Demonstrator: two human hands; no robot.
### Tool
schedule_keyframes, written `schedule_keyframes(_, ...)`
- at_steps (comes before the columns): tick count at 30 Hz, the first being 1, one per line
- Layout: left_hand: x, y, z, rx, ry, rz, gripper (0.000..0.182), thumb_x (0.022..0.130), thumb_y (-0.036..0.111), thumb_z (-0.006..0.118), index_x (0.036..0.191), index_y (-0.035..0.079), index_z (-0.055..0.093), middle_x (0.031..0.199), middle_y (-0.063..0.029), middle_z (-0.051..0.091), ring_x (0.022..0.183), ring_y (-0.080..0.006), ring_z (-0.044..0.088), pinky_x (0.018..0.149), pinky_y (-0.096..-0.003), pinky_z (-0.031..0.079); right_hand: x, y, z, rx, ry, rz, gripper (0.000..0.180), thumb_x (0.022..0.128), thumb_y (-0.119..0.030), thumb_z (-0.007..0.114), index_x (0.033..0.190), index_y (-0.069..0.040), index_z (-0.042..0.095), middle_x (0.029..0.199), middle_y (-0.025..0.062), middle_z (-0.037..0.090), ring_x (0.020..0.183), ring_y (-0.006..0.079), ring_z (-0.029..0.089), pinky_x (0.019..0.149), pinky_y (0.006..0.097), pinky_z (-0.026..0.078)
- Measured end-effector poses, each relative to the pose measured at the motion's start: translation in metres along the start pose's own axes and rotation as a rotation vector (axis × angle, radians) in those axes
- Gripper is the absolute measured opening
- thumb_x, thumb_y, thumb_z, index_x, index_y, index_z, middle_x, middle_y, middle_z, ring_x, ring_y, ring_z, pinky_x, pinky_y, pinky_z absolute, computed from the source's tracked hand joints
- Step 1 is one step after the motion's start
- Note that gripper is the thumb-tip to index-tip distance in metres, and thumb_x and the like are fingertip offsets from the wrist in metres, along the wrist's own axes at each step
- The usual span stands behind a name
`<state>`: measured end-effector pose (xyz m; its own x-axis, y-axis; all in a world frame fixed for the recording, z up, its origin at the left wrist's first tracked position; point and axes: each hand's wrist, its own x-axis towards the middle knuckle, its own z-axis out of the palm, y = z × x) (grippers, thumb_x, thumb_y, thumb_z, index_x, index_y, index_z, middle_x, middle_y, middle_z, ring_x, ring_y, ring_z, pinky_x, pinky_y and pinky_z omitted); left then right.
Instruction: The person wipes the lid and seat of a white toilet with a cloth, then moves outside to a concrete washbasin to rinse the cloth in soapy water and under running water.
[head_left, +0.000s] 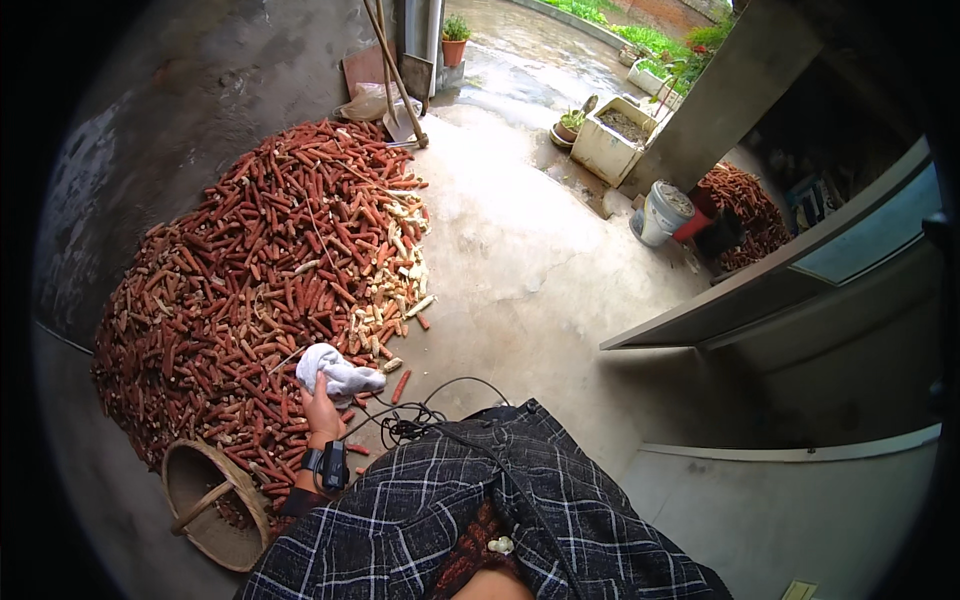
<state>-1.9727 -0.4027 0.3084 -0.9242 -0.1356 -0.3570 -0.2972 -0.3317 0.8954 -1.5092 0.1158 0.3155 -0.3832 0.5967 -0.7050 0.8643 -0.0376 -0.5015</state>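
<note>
My left hand (321, 411) is closed around a bunched white cloth (339, 373), its thumb lying over the fabric. A dark device is strapped at that wrist. Under and beyond the cloth spreads a large heap of red corn cobs (262, 247), with paler cobs (409, 262) along its right edge. A wicker basket (176, 469) with a curved handle lies tipped at the heap's near edge, a few cobs inside it. Dark cables (420, 420) run over the floor beside the cloth and across my checked jacket. My right hand is out of view.
Long-handled tools (397, 67) lean at the far wall beside the heap. To the right stand a white bucket (664, 214), a planter box of soil (615, 139) and a potted plant (568, 126). An open door (765, 300) juts in from the right; a second cob pile (750, 210) lies behind it.
</note>
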Motion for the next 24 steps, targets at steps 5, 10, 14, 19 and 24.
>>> schedule_keyframes(5, 0.059, -0.004, 0.048, 0.013, 0.011, 0.052, 0.064, 0.105, 0.030, 0.059, 0.153, -0.003, 0.034, 0.148, -0.0139, 0.049, 0.129, -0.0253, 0.051, 0.108, -0.0397, 0.040, 0.048, 0.012, 0.000, 0.022, -0.052, 0.139, 0.041, 0.097, -0.032, 0.065, 0.130, -0.008, 0.068, 0.126, 0.0151, 0.070, 0.119, 0.0314, 0.065, 0.103, 0.0433, 0.050)
schedule_keyframes(10, 0.114, -0.002, 0.113, -0.027, 0.068, 0.076, 0.062, 0.105, 0.034, 0.058, 0.152, 0.000, 0.038, 0.146, -0.0137, 0.052, 0.130, -0.0276, 0.052, 0.108, -0.0420, 0.043, 0.155, 0.028, -0.012, -0.081, -0.171, 0.167, 0.040, 0.096, -0.032, 0.065, 0.129, -0.008, 0.069, 0.124, 0.0150, 0.071, 0.118, 0.0313, 0.065, 0.102, 0.0432, 0.051)
schedule_keyframes(14, 0.146, 0.006, 0.188, -0.022, 0.134, 0.117, 0.064, 0.105, 0.035, 0.058, 0.154, 0.001, 0.035, 0.152, -0.0135, 0.046, 0.135, -0.0296, 0.048, 0.111, -0.0439, 0.039, 0.250, -0.012, -0.037, -0.271, -0.260, -0.070, 0.040, 0.096, -0.032, 0.065, 0.128, -0.008, 0.069, 0.123, 0.0149, 0.071, 0.117, 0.0311, 0.066, 0.102, 0.0431, 0.051)
schedule_keyframes(19, 0.173, 0.011, 0.263, 0.053, 0.137, 0.094, 0.063, 0.105, 0.035, 0.058, 0.154, 0.001, 0.036, 0.150, -0.0137, 0.048, 0.131, -0.0285, 0.051, 0.107, -0.0422, 0.042, 0.355, -0.189, -0.125, -0.407, -0.086, -0.338, 0.025, 0.093, -0.024, 0.065, 0.111, -0.012, 0.077, 0.107, 0.0138, 0.076, 0.102, 0.0297, 0.072, 0.093, 0.0392, 0.055)
schedule_keyframes(24, 0.217, 0.018, 0.319, 0.031, 0.106, 0.105, 0.058, 0.105, 0.032, 0.059, 0.149, -0.001, 0.042, 0.141, -0.0128, 0.055, 0.121, -0.0257, 0.057, 0.102, -0.0410, 0.045, 0.425, -0.372, -0.159, -0.450, 0.084, -0.406, 0.029, 0.095, -0.024, 0.062, 0.116, -0.009, 0.075, 0.111, 0.0184, 0.074, 0.104, 0.0330, 0.071, 0.093, 0.0410, 0.055)
